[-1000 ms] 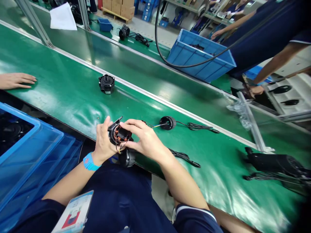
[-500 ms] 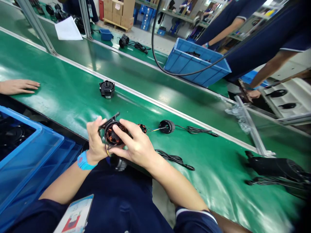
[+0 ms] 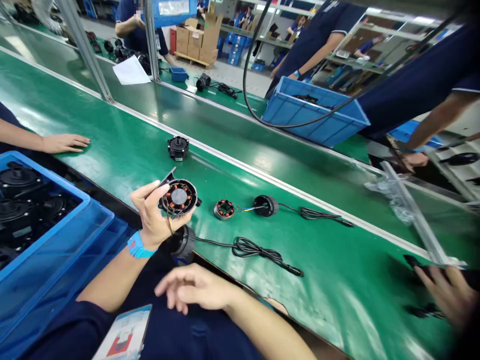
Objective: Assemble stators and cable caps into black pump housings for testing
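Note:
My left hand (image 3: 155,217) grips a black motor housing (image 3: 195,197) by its side, with copper coils and a grey round centre facing up. Thin wires hang from it past my palm towards a black round cap (image 3: 183,242) at the table edge. From that cap a coiled black cable (image 3: 258,250) runs along the green bench. Near my body, my right hand (image 3: 198,287) hovers with loosely bent fingers and holds nothing. Right of the housing lies a copper-wound stator (image 3: 225,209), wired to another black cap (image 3: 266,205) with its own cable (image 3: 318,215).
Another black motor housing (image 3: 178,148) stands by the metal rail. At left, a blue crate (image 3: 84,202) holds several housings, and a co-worker's hand (image 3: 65,143) rests on the bench. Another person's hand (image 3: 446,290) is at far right. A blue bin (image 3: 315,117) sits across the rail.
My right hand has let go of the motor housing and drawn back towards my body. My left hand still holds the housing, its coils now uncovered. Another person's hand has appeared at right.

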`<state>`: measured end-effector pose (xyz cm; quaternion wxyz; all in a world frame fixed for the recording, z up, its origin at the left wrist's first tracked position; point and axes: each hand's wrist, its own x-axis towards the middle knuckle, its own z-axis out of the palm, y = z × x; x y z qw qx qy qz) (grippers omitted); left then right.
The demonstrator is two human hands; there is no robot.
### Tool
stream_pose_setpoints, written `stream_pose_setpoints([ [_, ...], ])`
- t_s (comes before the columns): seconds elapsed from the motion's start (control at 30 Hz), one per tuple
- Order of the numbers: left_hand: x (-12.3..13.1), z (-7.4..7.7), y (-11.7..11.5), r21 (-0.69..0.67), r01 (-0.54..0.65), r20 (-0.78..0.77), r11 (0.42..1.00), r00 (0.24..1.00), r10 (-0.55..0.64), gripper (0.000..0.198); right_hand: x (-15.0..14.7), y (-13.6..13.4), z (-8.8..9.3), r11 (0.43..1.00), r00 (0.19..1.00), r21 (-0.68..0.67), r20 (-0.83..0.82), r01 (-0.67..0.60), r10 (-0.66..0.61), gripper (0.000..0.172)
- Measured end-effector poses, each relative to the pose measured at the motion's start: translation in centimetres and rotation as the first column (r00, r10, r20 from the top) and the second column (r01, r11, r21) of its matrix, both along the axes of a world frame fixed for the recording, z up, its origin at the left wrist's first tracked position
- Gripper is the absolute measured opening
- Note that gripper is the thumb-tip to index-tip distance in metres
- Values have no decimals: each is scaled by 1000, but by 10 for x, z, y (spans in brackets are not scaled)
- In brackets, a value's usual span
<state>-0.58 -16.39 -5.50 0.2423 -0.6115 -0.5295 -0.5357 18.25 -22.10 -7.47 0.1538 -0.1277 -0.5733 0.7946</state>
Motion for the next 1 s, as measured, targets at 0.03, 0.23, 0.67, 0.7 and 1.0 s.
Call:
stream_pose_setpoints([
  [0.03,1,8,-2,20,-21,-10,1000,1000,21,80,-8,-7,-16,993,999,-117,-25,26,-30,67],
  [0.23,11,21,-15,-60,10,-2,998,1000,-10,32,-23,-11,-46,724,704,-199,-174,660,-689,126],
  [0.67,43,-26,-23,-395,315,175,863,948,-266,31,29,84,31,279,397,463,-180,842,-900,71],
  [0.7,41,-29,-22,-415,332,172,847,943,-285,31,36,89,27,223,402,574,-204,787,-893,67],
  [1.0,23,-43,-24,-382,489,170,784,871,-461,27,65,94,19,160,535,879,-121,450,-836,71],
])
